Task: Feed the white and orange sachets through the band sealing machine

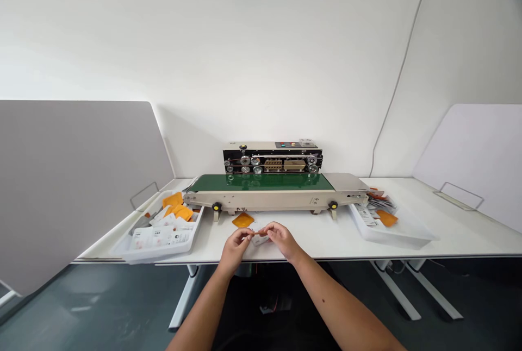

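My left hand (pixel 235 248) and my right hand (pixel 283 240) are close together over the front of the white table, fingers pinched. Between them they hold a thin orange-brown piece (pixel 258 233), seen nearly edge-on, so its exact kind is unclear. Just below it lies a small whitish printed packet (pixel 260 240), partly hidden by my fingers; whether it is being touched I cannot tell. A flat orange packet (pixel 243 220) rests on the table just beyond my left hand.
Behind my hands stands a band sealing machine (pixel 273 145) with a green conveyor belt (pixel 261 182). On the left, a white bin (pixel 157 256) holds orange packets and printed bags. Another bin (pixel 402 238) with packets sits at the right. Grey panels (pixel 77 177) flank the table.
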Tool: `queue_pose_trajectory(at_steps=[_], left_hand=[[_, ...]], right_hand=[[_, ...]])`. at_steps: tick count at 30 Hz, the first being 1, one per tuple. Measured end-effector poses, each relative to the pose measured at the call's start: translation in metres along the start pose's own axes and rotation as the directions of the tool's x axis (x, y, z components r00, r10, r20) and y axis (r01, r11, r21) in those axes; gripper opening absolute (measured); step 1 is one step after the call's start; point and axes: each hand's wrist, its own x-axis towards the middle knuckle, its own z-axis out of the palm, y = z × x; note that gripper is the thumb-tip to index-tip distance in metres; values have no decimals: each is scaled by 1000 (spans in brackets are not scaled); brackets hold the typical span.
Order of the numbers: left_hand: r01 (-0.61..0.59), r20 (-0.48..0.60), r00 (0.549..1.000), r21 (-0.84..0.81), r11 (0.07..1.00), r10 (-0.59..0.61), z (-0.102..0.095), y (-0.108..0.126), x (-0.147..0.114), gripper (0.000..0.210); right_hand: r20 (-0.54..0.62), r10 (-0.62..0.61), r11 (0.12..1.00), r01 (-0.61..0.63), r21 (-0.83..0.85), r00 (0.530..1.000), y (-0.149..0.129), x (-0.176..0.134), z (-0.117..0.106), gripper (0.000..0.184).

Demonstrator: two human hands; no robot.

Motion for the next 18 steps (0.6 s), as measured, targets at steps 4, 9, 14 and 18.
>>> queue_pose_trajectory(at_steps=[4, 9, 14, 18], left_hand=[[0, 18, 1000, -43, 999, 1, -2, 7, -2, 34], [129, 29, 992, -223, 966, -126, 2, 10, 2, 49], [223, 7, 974, -202, 954, -227, 4, 1, 10, 52], [224, 6, 974, -182, 957, -227, 4, -6, 14, 52]], right_hand=[[-20, -25, 996, 27, 83, 999, -7, -1, 1, 36], [-40, 8, 992, -3, 123, 999, -5, -2, 2, 38], [-53, -36, 997, 39, 65, 998, 2, -1, 1, 38], [-72, -57, 998, 59, 28, 996, 6, 1, 2, 32]])
